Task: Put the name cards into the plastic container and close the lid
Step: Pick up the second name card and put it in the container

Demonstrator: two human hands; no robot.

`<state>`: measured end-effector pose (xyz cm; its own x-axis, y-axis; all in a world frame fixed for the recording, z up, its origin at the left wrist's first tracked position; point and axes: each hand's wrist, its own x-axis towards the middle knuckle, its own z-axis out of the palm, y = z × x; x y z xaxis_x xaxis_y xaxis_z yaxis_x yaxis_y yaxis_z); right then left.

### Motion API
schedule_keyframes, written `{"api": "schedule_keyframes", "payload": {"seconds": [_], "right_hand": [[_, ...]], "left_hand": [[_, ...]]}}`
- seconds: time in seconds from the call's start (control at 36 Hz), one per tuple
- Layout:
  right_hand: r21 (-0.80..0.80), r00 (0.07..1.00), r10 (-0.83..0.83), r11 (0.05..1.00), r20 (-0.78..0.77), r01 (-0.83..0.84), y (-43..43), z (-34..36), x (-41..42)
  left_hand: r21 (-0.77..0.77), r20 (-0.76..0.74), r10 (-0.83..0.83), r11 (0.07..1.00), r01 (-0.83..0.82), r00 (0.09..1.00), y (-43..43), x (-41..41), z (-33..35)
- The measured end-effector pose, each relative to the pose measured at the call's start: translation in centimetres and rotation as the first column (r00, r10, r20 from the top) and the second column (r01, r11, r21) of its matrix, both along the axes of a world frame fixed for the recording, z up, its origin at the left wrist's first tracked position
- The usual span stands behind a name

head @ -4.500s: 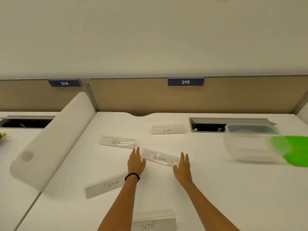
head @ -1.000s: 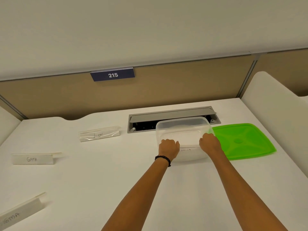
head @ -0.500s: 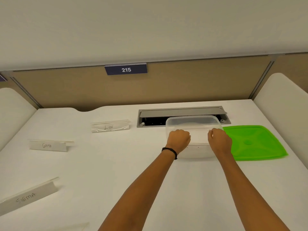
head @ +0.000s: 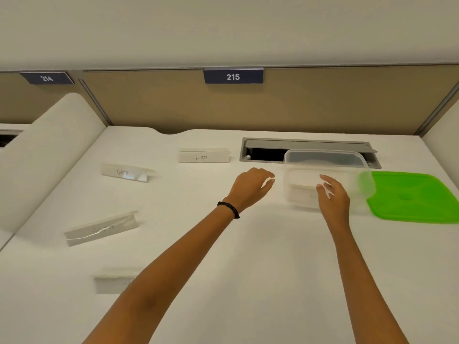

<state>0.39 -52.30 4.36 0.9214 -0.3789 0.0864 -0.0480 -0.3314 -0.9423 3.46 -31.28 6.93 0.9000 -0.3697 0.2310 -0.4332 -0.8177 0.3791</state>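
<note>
Since gripping container (head: 325, 180), both hands withdrawn, open, empty; card (head: 301, 194) inside.

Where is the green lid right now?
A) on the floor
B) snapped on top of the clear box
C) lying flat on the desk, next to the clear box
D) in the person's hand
C: the green lid lies flat on the white desk to the right of the open clear plastic container, and neither hand touches it.
</note>
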Motion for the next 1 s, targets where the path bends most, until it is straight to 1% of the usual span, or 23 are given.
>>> {"api": "schedule_keyframes", "payload": {"seconds": [0.06, 0.17, 0.33, 0.5, 0.58, 0.69, 0.78, 0.86, 0.94, 1.0], "right_hand": [[0.001, 0.998, 0.063, 0.998, -0.029, -0.063, 1.4, -0.4, -1.3], [0.042, 0.986, 0.138, 0.990, -0.094, -0.134, 4.7, -1.1, -3.6], [0.034, 0.946, 0.283, 0.959, -0.160, -0.282, 9.6, -2.0, -6.7], [0.015, 0.869, 0.422, 0.901, -0.260, -0.433, 14.9, -2.8, -9.5], [0.006, 0.829, 0.472, 0.870, -0.300, -0.493, 17.7, -3.0, -10.8], [-0.013, 0.774, 0.529, 0.823, -0.347, -0.568, 20.8, -3.2, -12.2], [-0.043, 0.711, 0.554, 0.775, -0.434, -0.631, 23.4, -3.4, -13.2], [-0.038, 0.597, 0.577, 0.701, -0.557, -0.713, 25.5, -3.4, -14.2], [-0.038, 0.460, 0.581, 0.592, -0.672, -0.805, 27.2, -3.4, -15.1], [-0.046, 0.412, 0.561, 0.552, -0.718, -0.833, 28.0, -3.4, -15.5]], "left_hand": [[0.026, -0.043, 0.027, 0.999, -0.026, 0.999, 3.2, -1.6, -1.0], [0.076, -0.106, 0.107, 0.992, -0.099, 0.989, 9.4, -4.8, -2.8], [0.158, -0.187, 0.181, 0.976, -0.153, 0.966, 16.9, -9.4, -4.7], [0.096, -0.270, 0.299, 0.954, -0.284, 0.915, 23.6, -13.1, -4.8], [0.055, -0.320, 0.336, 0.940, -0.337, 0.886, 26.9, -14.7, -4.6], [0.032, -0.348, 0.404, 0.907, -0.420, 0.846, 30.7, -17.4, -5.0], [0.020, -0.356, 0.467, 0.870, -0.493, 0.810, 33.7, -19.7, -5.7], [-0.020, -0.389, 0.483, 0.847, -0.531, 0.785, 36.2, -21.7, -6.7], [-0.069, -0.517, 0.449, 0.827, -0.558, 0.729, 38.0, -23.3, -7.4], [-0.122, -0.619, 0.405, 0.797, -0.591, 0.673, 38.7, -24.1, -7.5]]}}
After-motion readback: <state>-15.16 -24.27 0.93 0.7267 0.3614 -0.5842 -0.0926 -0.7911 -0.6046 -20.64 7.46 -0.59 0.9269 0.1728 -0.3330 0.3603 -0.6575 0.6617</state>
